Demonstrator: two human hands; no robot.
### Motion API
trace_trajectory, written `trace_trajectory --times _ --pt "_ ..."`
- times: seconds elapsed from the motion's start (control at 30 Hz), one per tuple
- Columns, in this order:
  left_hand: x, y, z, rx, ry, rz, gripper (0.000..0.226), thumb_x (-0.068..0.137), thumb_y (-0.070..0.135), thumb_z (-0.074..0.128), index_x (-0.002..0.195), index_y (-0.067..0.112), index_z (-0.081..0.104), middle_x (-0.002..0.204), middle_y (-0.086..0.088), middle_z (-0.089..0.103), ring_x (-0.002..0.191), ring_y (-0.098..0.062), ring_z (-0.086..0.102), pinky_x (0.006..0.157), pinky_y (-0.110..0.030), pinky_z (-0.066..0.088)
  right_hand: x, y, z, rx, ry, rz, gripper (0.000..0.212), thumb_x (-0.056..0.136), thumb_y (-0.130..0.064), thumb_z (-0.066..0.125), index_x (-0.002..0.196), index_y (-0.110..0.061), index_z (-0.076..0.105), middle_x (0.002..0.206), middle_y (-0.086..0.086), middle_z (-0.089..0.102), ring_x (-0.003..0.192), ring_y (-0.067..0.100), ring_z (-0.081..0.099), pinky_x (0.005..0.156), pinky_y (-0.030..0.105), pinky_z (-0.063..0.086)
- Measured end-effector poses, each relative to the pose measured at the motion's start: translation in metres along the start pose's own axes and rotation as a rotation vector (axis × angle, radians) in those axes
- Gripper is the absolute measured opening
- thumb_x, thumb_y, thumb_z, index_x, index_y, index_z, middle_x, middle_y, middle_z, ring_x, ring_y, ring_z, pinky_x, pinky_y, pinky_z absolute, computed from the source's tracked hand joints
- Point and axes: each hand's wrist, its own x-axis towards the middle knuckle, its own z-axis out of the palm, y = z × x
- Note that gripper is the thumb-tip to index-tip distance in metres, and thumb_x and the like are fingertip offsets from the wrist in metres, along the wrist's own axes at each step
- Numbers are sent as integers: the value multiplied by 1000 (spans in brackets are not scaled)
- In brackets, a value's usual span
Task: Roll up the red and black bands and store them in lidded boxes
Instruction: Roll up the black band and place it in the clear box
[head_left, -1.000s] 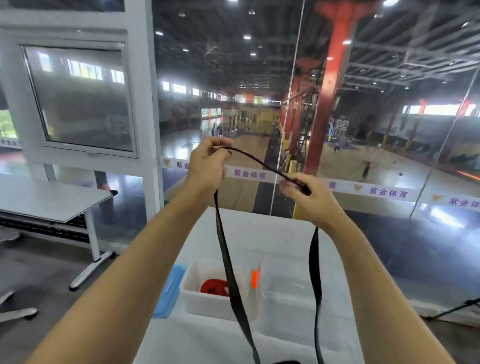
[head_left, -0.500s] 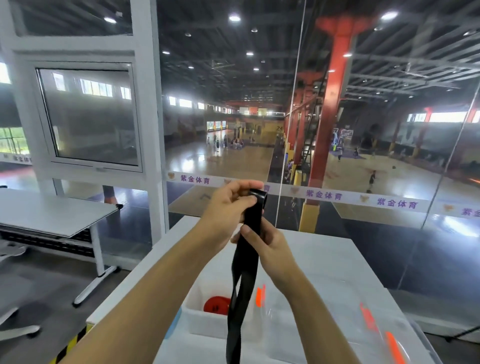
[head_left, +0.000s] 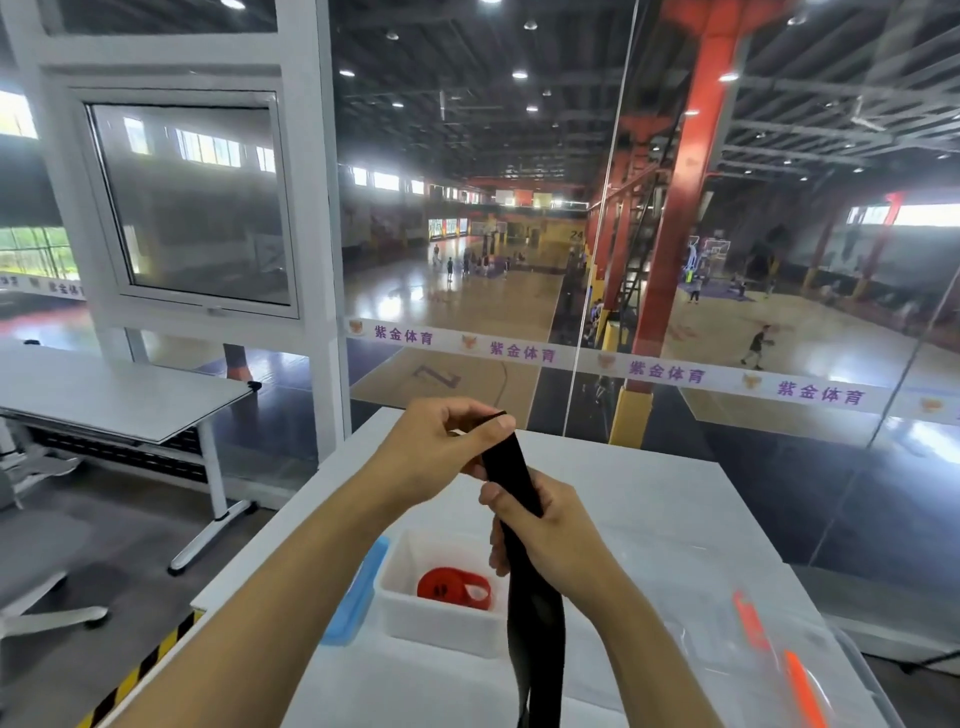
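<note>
A black band hangs folded flat from both hands above the white table. My left hand pinches its top end. Just below, my right hand is closed around the doubled strip. The band's lower part runs out of the frame at the bottom. Under the hands stands a small white box with a rolled red band inside. A blue lid leans against the box's left side.
A clear plastic box with orange latches sits on the table to the right. A glass wall stands right behind the table. A grey desk and a chair are to the left, with a striped table edge.
One second ago my hands held the band stretched apart at chest height. They have come together, folding the band double, and the hands have dropped lower over the white box.
</note>
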Motion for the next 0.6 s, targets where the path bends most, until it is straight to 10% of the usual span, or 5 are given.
trace_trajectory --times 0.17,0.47,0.6 --pt "-7 -9 18 147 97 24 14 92 28 71 105 25 72 97 7 75 82 -14 75 67 -16 60 3 20 12 -197 174 26 45 90 -47 78 126 -32 57 113 -13 68 91 15 71 80 20 60" --pt "-17 -6 28 152 284 18 12 90 31 73 98 31 64 82 13 69 69 -10 73 61 -13 58 -12 41 46 -111 480 -191 17 104 -28 62 104 -36 47 86 -15 58 75 9 59 67 17 49" --pt "-27 -12 21 262 225 -22 14 96 37 63 106 27 67 90 3 72 68 -15 73 69 -28 65 -15 41 29 -181 362 -219 23 107 -23 55 90 -36 47 72 -13 54 66 0 54 60 16 47"
